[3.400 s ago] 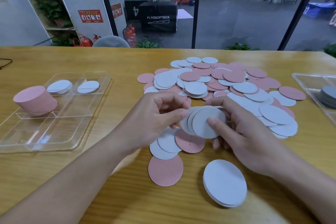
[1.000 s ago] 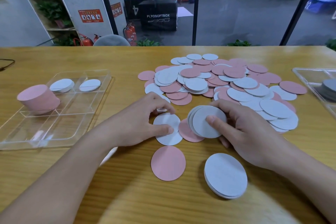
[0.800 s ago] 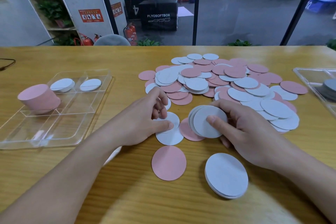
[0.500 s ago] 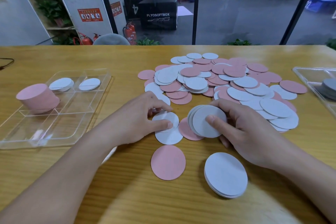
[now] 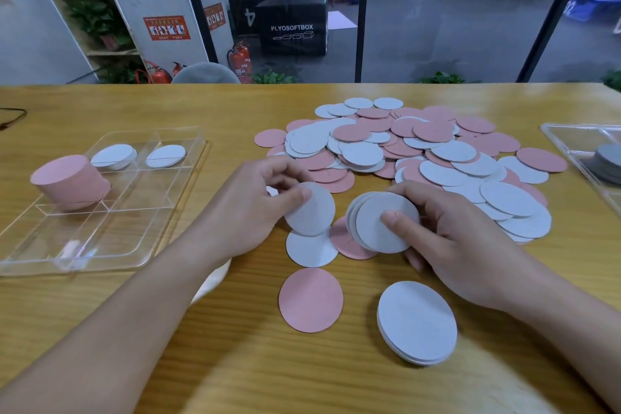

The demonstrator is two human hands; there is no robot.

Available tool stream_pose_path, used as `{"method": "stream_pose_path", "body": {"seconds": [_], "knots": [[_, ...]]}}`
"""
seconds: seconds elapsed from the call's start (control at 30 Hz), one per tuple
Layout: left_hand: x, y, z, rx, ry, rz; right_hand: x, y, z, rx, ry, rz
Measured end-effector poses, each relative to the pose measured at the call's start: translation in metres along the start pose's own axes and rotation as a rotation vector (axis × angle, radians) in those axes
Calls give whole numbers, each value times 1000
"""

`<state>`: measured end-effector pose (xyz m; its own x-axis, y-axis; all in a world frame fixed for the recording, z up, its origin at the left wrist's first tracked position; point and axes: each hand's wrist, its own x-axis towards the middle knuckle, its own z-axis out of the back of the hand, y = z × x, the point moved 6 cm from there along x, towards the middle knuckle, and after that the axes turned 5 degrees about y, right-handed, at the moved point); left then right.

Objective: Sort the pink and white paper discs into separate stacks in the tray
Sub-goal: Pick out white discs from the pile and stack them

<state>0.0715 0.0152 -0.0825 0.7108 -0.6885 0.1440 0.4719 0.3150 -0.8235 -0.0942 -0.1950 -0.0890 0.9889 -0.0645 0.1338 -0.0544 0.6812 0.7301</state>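
Note:
My left hand (image 5: 248,208) pinches a single white disc (image 5: 314,212), lifted just above the table. My right hand (image 5: 463,245) grips a fanned bundle of white discs (image 5: 379,225), thumb on top. Beneath them lie a white disc (image 5: 309,250) and a pink disc (image 5: 342,242). A loose pile of pink and white discs (image 5: 420,151) spreads behind my hands. The clear tray (image 5: 141,239) at the left holds a tall pink stack (image 5: 70,181) and two low white stacks (image 5: 114,156) (image 5: 166,155).
A lone pink disc (image 5: 311,299) and a short white stack (image 5: 416,321) lie near the front edge. A second clear tray (image 5: 571,138) with grey discs (image 5: 610,161) sits at the far right. A white disc (image 5: 211,279) peeks from under my left forearm.
My left hand has picked a white disc off the table and lifted it toward the bundle. My right hand has stayed put with its bundle.

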Motion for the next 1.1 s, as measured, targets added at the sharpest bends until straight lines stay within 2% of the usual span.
{"method": "stream_pose_path", "body": {"seconds": [0.2,0.5,0.67,0.77,0.87,1.0,1.1], "knots": [[-1,-3,-12,-224,99,-32,-1,1,-1,30,14,18],[-8,-21,-35,-217,268,-122,0,6,-5,90,48,39],[-8,-19,-31,-270,224,-89,0,3,-3,74,25,25],[-6,-15,-14,-15,167,-72,0,1,-2,76,10,18],[-8,-7,-2,222,228,-9,0,0,-1,52,-3,12],[-11,-1,-3,357,336,58,1,0,-2,29,0,4],[-11,-1,-4,336,350,57,0,0,-2,16,4,-1]]}}
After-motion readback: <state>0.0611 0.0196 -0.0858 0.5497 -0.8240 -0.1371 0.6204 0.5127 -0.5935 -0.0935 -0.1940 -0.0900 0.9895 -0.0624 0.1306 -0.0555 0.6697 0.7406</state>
